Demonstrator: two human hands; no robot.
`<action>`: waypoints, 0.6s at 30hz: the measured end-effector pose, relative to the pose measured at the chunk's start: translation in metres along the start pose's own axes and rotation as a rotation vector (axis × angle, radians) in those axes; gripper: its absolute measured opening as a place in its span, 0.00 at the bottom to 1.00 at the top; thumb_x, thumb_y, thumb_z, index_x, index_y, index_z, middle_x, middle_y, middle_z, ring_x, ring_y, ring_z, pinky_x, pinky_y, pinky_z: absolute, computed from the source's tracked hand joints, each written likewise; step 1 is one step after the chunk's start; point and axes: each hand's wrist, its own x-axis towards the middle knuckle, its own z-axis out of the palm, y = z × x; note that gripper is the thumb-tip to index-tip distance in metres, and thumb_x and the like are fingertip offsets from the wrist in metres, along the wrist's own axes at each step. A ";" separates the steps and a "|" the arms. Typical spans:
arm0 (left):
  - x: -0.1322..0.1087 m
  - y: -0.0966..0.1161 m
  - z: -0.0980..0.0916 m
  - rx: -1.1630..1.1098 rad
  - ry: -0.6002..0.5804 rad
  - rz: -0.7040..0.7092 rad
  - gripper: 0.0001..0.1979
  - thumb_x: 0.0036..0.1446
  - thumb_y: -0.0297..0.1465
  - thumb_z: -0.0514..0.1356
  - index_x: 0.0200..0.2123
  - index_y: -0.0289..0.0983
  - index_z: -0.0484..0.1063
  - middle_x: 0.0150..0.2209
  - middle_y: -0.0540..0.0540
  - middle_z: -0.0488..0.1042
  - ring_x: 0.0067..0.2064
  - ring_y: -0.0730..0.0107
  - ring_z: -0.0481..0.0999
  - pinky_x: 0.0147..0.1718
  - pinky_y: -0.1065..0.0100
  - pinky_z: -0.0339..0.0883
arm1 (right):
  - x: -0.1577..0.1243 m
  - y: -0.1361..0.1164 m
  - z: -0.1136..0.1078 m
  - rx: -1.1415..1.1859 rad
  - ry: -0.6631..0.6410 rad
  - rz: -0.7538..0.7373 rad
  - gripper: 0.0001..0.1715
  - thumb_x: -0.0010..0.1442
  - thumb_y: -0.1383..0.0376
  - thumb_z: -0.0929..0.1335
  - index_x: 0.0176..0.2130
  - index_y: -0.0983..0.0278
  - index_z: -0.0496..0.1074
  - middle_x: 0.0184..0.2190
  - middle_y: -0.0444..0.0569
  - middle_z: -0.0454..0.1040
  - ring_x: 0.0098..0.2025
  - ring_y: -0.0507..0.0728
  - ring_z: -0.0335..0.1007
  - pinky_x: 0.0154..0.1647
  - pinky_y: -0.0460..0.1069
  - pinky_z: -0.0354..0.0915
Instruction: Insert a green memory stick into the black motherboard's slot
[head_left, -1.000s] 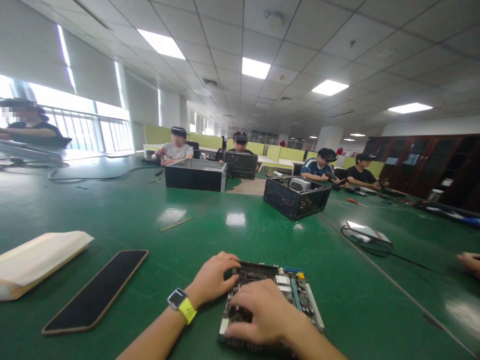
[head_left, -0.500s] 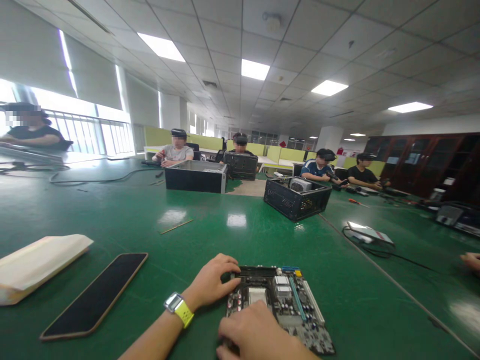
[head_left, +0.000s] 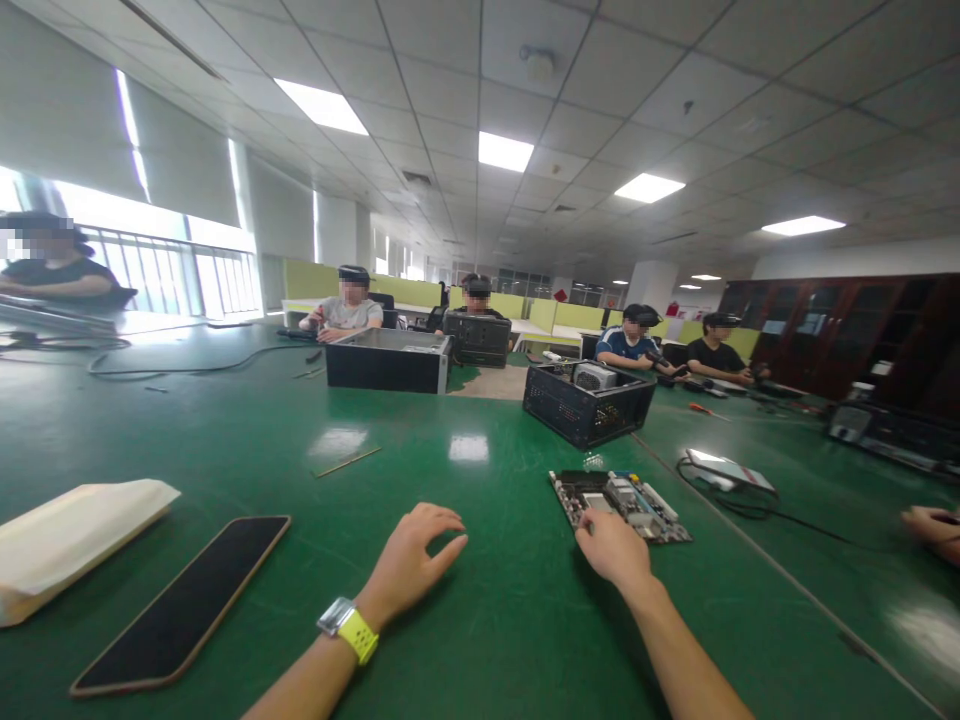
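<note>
A computer motherboard lies on the green table, right of the middle. My right hand is at its near left edge, fingers curled around the edge, with the fingertips hidden behind the hand. My left hand rests over the table to the left, apart from the board, with thumb and fingers spread and nothing between them. A watch with a yellow strap is on the left wrist.
A black phone and a cream paper bundle lie at the left. A computer case stands behind the motherboard, another case further left. A cabled device sits at right. Several people sit around; a co-worker's hand shows at the right edge.
The motherboard has moved away and to the right with my right hand at its edge. My left hand has come off the board and stays near its former place.
</note>
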 end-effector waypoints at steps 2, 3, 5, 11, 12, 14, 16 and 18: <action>0.001 0.001 0.001 0.026 -0.004 -0.001 0.09 0.60 0.36 0.57 0.37 0.40 0.75 0.41 0.46 0.77 0.46 0.60 0.72 0.47 0.58 0.64 | -0.004 0.000 0.002 -0.010 0.025 -0.033 0.13 0.55 0.61 0.62 0.36 0.61 0.74 0.33 0.55 0.77 0.36 0.62 0.74 0.33 0.52 0.61; 0.001 0.001 0.001 0.034 -0.008 -0.001 0.09 0.60 0.36 0.56 0.37 0.40 0.75 0.41 0.46 0.77 0.46 0.60 0.72 0.47 0.58 0.64 | -0.007 -0.003 0.002 -0.018 0.034 -0.053 0.13 0.55 0.61 0.62 0.36 0.62 0.74 0.33 0.56 0.77 0.36 0.62 0.74 0.33 0.51 0.61; 0.002 0.002 0.002 0.042 -0.012 -0.001 0.09 0.60 0.36 0.56 0.37 0.41 0.75 0.41 0.46 0.77 0.46 0.60 0.72 0.47 0.58 0.63 | -0.019 -0.017 0.004 -0.011 0.032 -0.114 0.13 0.55 0.61 0.63 0.34 0.63 0.75 0.32 0.57 0.77 0.36 0.62 0.74 0.33 0.51 0.61; 0.003 0.002 0.006 0.040 -0.034 0.016 0.11 0.59 0.37 0.57 0.42 0.41 0.74 0.45 0.45 0.75 0.48 0.59 0.70 0.48 0.58 0.63 | -0.067 -0.067 -0.003 0.482 -0.661 -0.528 0.14 0.56 0.58 0.63 0.31 0.64 0.74 0.25 0.48 0.76 0.23 0.53 0.71 0.23 0.44 0.60; 0.002 0.002 0.007 0.038 -0.043 0.025 0.13 0.58 0.37 0.58 0.46 0.42 0.72 0.47 0.44 0.74 0.50 0.58 0.70 0.49 0.59 0.62 | -0.070 -0.071 -0.006 0.614 -0.841 -0.569 0.16 0.56 0.56 0.63 0.34 0.64 0.74 0.26 0.46 0.76 0.20 0.51 0.70 0.21 0.43 0.58; 0.000 0.001 0.007 0.048 -0.084 0.052 0.21 0.55 0.38 0.61 0.52 0.42 0.68 0.51 0.44 0.71 0.52 0.57 0.68 0.51 0.58 0.60 | -0.067 -0.075 -0.011 0.838 -0.887 -0.572 0.20 0.57 0.53 0.63 0.38 0.64 0.73 0.28 0.46 0.76 0.19 0.50 0.68 0.19 0.42 0.58; -0.001 0.001 0.008 0.078 -0.149 0.075 0.27 0.53 0.39 0.62 0.56 0.43 0.63 0.53 0.43 0.70 0.53 0.56 0.67 0.52 0.57 0.59 | -0.052 -0.071 -0.013 0.917 -0.521 -0.519 0.20 0.58 0.54 0.62 0.37 0.66 0.74 0.28 0.47 0.76 0.24 0.51 0.70 0.25 0.44 0.62; -0.002 0.001 0.008 0.116 -0.209 0.078 0.29 0.54 0.39 0.62 0.58 0.43 0.61 0.51 0.43 0.72 0.51 0.55 0.69 0.50 0.57 0.60 | -0.032 -0.061 -0.010 0.813 -0.153 -0.497 0.17 0.58 0.58 0.63 0.36 0.66 0.75 0.32 0.49 0.77 0.34 0.54 0.72 0.38 0.48 0.65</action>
